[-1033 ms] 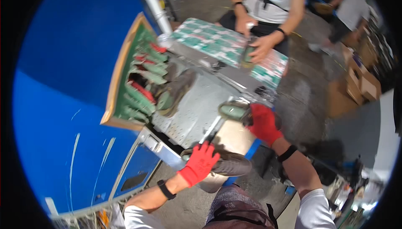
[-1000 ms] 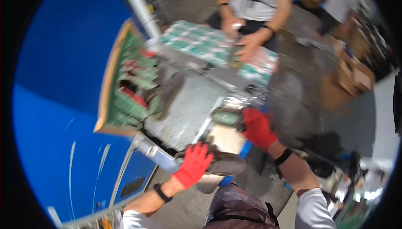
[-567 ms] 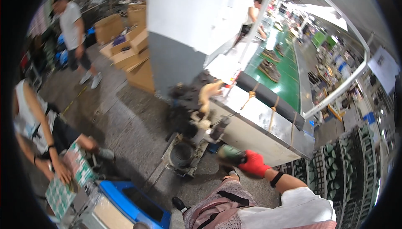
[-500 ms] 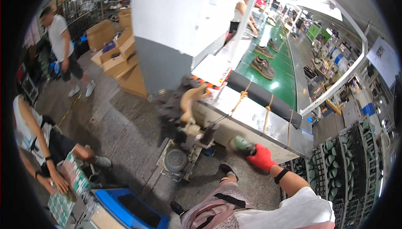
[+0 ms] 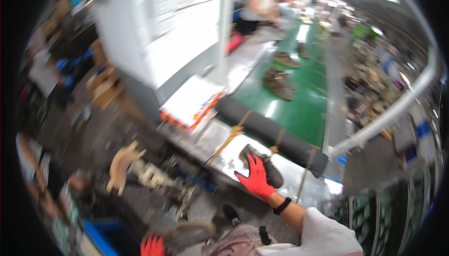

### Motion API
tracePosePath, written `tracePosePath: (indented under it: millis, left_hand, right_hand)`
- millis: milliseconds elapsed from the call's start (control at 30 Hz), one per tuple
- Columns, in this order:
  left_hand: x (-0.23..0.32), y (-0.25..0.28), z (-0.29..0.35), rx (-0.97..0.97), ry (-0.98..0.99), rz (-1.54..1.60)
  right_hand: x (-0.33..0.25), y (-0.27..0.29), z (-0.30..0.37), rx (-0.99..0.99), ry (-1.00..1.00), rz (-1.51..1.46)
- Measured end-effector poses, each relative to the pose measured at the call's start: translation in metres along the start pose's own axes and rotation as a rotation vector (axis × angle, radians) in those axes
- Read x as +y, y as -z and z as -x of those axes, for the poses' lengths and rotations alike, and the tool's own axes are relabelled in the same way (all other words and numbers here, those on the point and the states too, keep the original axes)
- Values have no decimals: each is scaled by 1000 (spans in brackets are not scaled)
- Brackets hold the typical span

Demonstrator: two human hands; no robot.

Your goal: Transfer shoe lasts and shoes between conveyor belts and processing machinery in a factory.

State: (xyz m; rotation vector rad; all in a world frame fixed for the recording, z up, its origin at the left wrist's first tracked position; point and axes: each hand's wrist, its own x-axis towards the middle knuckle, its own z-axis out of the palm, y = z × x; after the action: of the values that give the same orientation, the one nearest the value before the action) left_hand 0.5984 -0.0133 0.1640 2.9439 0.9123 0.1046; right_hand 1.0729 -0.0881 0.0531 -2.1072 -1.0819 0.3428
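Note:
My right hand, in a red glove with a dark band at the wrist, is over the metal ledge at the conveyor's near end. Its thumb is spread away from its stretched fingers. Partly behind this hand, a dark grey-green shoe lies on the ledge, and the fingers overlap or touch it. Low in the view, my left hand, also red-gloved, is cut off by the lower edge. It is closed at the end of a blurred brownish shoe near my waist; the exact grip is hidden.
Several brown shoes stand on the green conveyor belt. A black roll tied with cords crosses its end. A machine with a tan curved part is at left, near a seated person. Racks are at right.
My right hand has moved up and left from beside the ledge onto it, and its fingers have spread at the shoe. My left hand with a shoe has come into view. The view has swung rightward.

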Motion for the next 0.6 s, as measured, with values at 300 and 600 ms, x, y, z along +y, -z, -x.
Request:
tracePosePath:
  millis: [300, 600]
  left_hand:
    - [90, -36, -92, 294, 10, 163]
    - [55, -106, -113, 391, 425, 460]
  right_hand:
    - [-122, -8, 62, -1066, -678, -1346]
    - [-176, -63, 8, -506, 105, -725]
